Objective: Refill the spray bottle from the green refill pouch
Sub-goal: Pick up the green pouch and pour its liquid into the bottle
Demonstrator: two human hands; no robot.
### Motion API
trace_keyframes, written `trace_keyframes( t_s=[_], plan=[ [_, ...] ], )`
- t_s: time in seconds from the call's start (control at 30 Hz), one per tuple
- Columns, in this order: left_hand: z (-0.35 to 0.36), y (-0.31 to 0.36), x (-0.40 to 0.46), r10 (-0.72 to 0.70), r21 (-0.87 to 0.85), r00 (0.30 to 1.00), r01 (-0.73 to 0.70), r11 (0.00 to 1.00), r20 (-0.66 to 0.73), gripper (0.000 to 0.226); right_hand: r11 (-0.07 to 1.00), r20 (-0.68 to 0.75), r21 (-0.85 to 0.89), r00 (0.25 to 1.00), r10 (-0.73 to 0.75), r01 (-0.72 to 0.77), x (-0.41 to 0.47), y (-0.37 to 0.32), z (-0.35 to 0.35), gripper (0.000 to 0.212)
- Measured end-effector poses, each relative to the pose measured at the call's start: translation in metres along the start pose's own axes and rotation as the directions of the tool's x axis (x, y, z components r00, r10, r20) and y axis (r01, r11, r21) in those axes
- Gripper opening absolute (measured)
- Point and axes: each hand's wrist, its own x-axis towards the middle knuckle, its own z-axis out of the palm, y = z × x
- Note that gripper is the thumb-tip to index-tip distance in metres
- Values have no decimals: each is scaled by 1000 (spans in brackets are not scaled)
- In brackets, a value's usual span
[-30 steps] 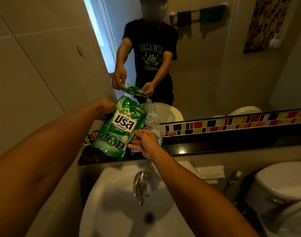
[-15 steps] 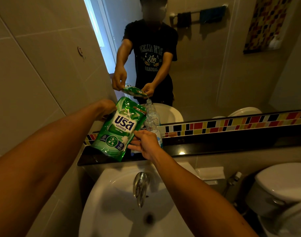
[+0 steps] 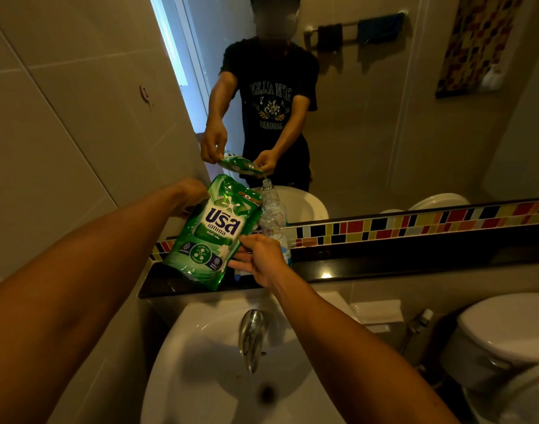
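The green refill pouch [image 3: 214, 231] is tilted over the black ledge, its upper right corner at the open neck of the clear spray bottle [image 3: 270, 224]. The bottle stands upright on the ledge against the mirror, with a little blue showing low down. My left hand [image 3: 188, 194] grips the pouch's upper left corner from behind. My right hand [image 3: 259, 258] pinches the pouch's lower right edge, in front of the bottle's lower half. The mirror shows both hands on the pouch, held above the bottle's mouth.
A white sink [image 3: 200, 362] with a chrome tap [image 3: 251, 338] lies directly below my arms. The black ledge [image 3: 399, 261] runs right under a coloured tile strip. A toilet [image 3: 506, 338] is at the lower right and a tiled wall at the left.
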Motion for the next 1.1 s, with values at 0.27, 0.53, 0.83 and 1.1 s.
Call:
trace_keyframes(
  t_s=[0.27,0.53,0.83,1.1],
  plan=[
    [0,1,0,0,3,1000,0,1000,-8,23,1000,3,6,1000,-3,3,1,0,0,9],
    [-2,1,0,2,2,1000,-2,1000,6,23,1000,11,-1,1000,-3,3,3,-1,0,6],
    [-2,1,0,-1,-7,1000,1,1000,-9,24,1000,13,-4,1000,0,0,3,0,0,7],
    [-2,-1,1,-7,-2,1000,7,1000,-3,24,1000,8,-6,1000,8,-8,6,2,1,7]
  ],
)
